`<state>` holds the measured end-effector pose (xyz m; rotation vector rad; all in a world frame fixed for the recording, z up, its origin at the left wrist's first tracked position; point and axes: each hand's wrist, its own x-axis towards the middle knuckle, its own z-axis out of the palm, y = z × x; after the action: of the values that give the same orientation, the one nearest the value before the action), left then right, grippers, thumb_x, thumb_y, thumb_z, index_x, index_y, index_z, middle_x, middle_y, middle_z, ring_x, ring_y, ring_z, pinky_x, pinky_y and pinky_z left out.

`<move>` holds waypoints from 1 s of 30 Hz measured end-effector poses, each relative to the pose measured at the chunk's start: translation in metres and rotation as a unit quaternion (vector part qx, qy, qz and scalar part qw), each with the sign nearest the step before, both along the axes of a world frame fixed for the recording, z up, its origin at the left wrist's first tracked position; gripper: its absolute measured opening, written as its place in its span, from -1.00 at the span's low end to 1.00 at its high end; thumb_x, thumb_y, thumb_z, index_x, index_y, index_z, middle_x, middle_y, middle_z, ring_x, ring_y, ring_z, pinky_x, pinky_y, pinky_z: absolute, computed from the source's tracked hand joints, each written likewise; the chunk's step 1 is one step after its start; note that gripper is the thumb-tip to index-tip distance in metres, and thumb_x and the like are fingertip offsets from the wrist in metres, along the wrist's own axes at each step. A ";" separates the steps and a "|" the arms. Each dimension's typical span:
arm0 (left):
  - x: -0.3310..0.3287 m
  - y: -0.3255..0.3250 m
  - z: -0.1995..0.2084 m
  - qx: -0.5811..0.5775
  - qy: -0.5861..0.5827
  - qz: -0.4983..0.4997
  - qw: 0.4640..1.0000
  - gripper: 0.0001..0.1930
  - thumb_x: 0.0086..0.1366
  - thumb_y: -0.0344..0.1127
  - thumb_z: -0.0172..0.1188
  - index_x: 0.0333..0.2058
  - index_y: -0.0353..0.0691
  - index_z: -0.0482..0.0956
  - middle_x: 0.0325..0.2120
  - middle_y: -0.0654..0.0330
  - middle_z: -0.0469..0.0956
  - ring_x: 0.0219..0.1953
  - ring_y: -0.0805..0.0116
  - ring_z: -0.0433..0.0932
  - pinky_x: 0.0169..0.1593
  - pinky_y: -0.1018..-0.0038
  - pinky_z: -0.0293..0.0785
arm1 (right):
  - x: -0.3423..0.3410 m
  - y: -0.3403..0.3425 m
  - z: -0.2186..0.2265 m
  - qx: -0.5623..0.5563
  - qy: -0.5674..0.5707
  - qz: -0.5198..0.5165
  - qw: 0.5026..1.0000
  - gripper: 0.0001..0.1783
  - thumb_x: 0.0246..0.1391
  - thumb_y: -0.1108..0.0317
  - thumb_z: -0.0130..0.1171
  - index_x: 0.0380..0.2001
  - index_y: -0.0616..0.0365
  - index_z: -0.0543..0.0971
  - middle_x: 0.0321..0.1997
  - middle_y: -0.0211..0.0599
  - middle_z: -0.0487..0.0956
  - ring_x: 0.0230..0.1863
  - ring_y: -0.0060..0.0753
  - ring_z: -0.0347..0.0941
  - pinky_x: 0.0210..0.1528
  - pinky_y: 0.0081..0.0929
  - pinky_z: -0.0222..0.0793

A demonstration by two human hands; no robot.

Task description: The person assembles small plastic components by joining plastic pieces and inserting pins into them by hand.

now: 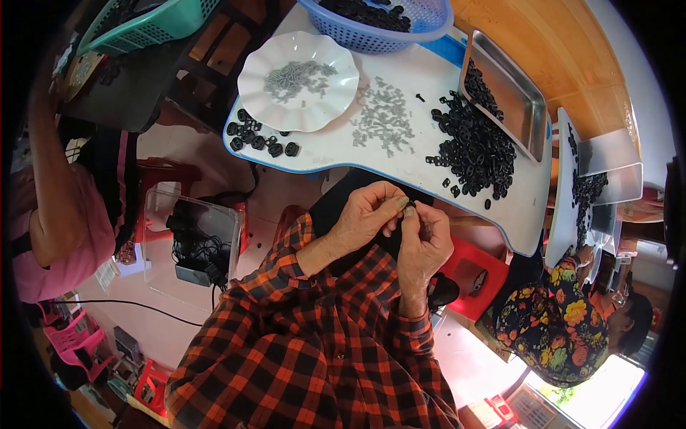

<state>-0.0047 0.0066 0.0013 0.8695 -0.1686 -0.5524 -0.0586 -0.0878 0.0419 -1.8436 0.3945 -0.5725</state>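
Your left hand (368,214) and right hand (423,239) meet just below the near edge of the white tabletop (343,146), over your lap, with open room either side. Fingers of both pinch one small black plastic ring part (409,212), mostly hidden. A heap of black plastic rings (477,146) lies near that edge

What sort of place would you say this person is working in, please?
Probably a small home workshop for hand assembly. A white table holds a heap of small black parts, a white plate of grey pieces and a blue basket; other people sit alongside.
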 end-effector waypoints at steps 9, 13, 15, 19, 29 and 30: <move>0.004 0.007 -0.005 -0.002 -0.016 0.011 1.000 -0.79 0.35 -0.31 0.03 -0.25 -0.38 0.48 -0.52 0.31 0.47 -0.59 0.68 0.38 -0.57 0.73 0.35 | 0.005 0.004 0.015 0.094 0.060 -0.011 0.994 -0.88 0.09 0.47 0.16 -0.30 0.28 0.53 -0.44 -0.36 0.57 -0.48 -0.70 0.41 -0.45 -0.77 0.32; 0.003 0.006 -0.002 0.003 -0.020 0.024 1.000 -0.79 0.35 -0.31 0.03 -0.25 -0.38 0.48 -0.51 0.30 0.48 -0.59 0.69 0.39 -0.57 0.74 0.35 | 0.005 0.003 0.016 0.124 0.060 -0.009 0.990 -0.87 0.09 0.48 0.16 -0.28 0.29 0.53 -0.43 -0.35 0.57 -0.47 -0.70 0.42 -0.45 -0.78 0.32; 0.003 0.006 -0.002 0.016 -0.034 0.022 0.999 -0.79 0.35 -0.31 0.03 -0.25 -0.37 0.48 -0.51 0.31 0.47 -0.59 0.69 0.39 -0.57 0.74 0.35 | 0.004 0.002 0.015 0.125 0.057 -0.001 0.990 -0.88 0.10 0.48 0.15 -0.28 0.29 0.52 -0.42 -0.34 0.57 -0.47 -0.70 0.42 -0.45 -0.79 0.32; 0.001 0.006 -0.002 0.024 -0.042 0.025 0.999 -0.80 0.35 -0.30 0.03 -0.26 -0.36 0.48 -0.52 0.32 0.47 -0.59 0.69 0.38 -0.57 0.74 0.35 | 0.004 0.000 0.013 0.126 0.063 0.004 0.990 -0.88 0.09 0.50 0.15 -0.28 0.29 0.52 -0.41 -0.35 0.57 -0.47 -0.71 0.41 -0.46 -0.79 0.31; 0.003 0.008 -0.002 0.036 -0.026 0.020 0.999 -0.79 0.34 -0.28 0.04 -0.27 -0.34 0.49 -0.52 0.32 0.47 -0.59 0.69 0.39 -0.58 0.74 0.34 | 0.003 0.000 0.013 0.122 0.063 -0.002 0.991 -0.85 0.06 0.51 0.16 -0.26 0.29 0.55 -0.44 -0.42 0.54 -0.49 -0.74 0.36 -0.45 -0.79 0.28; 0.004 0.008 -0.005 0.023 -0.005 0.025 0.999 -0.80 0.34 -0.28 0.05 -0.27 -0.34 0.49 -0.51 0.32 0.48 -0.59 0.69 0.39 -0.57 0.74 0.34 | 0.002 0.000 0.012 0.095 0.067 0.006 0.993 -0.85 0.06 0.50 0.17 -0.26 0.28 0.56 -0.45 -0.46 0.53 -0.48 -0.76 0.33 -0.43 -0.78 0.26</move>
<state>-0.0006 0.0151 -0.0034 0.9190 -0.1439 -0.5072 -0.0563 -0.0876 0.0543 -1.7052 0.5110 -0.3899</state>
